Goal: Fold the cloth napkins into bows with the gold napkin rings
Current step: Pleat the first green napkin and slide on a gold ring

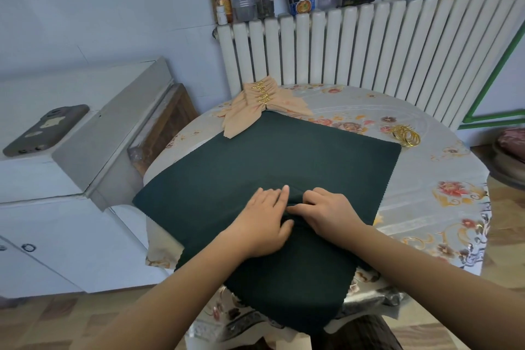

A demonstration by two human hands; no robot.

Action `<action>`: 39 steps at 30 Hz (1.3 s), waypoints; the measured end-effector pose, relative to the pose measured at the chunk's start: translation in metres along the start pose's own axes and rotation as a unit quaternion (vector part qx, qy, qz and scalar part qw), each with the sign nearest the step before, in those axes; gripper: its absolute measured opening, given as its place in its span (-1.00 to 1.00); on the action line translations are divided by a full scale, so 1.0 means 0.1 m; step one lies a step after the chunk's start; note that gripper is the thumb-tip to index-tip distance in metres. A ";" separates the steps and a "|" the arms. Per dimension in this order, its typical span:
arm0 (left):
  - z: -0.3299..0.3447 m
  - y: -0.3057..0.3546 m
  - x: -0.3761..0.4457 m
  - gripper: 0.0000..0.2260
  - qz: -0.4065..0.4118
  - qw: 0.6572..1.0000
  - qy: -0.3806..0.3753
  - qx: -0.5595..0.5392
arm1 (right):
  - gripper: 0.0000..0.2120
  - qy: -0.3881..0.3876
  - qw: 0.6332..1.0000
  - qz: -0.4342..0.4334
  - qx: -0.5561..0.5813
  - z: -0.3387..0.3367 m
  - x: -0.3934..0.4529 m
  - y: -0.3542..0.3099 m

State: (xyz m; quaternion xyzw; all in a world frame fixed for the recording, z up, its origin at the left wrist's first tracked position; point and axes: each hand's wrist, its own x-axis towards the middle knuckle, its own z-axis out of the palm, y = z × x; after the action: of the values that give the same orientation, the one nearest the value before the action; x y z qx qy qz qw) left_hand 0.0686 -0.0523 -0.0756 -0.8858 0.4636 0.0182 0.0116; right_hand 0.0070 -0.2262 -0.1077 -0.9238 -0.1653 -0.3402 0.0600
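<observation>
The green napkin (284, 156) lies spread on the desk (443, 179), its near edge hanging over. Both hands meet at its middle: the left hand (262, 221) and right hand (326, 210) pinch up a ridge. Pleats should probably stay even. Spare gold rings (406, 136) wait well apart; finished peach bows (262, 102) lie beyond.

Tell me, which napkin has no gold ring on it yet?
The dark green napkin, spread flat under both hands. The peach ones by the radiator are already gathered in rings.
</observation>
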 end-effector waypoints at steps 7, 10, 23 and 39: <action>0.32 -0.11 0.02 -0.51 0.026 0.981 0.131 -0.141 | -0.69 -0.042 0.997 -0.045 0.050 0.01 -0.05 0.06; 0.36 -0.12 0.02 -0.65 0.008 0.945 0.216 -0.247 | -0.70 -0.055 0.996 -0.055 0.040 0.02 -0.04 0.07; 0.33 -0.10 -0.04 -0.77 0.006 0.924 0.258 -0.282 | -0.87 -0.006 0.997 -0.060 0.044 0.02 -0.01 -0.01; 0.17 -0.11 0.11 -0.78 -0.039 0.922 0.195 -0.332 | -0.70 -0.022 0.967 0.181 0.179 -0.04 -0.05 -0.09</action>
State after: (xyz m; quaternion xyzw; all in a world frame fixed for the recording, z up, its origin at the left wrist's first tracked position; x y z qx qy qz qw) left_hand 0.0836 -0.0547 -0.0933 -0.8424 0.3892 -0.0022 -0.3726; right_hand -0.0022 -0.2204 -0.1077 -0.9198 -0.0552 -0.2679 0.2814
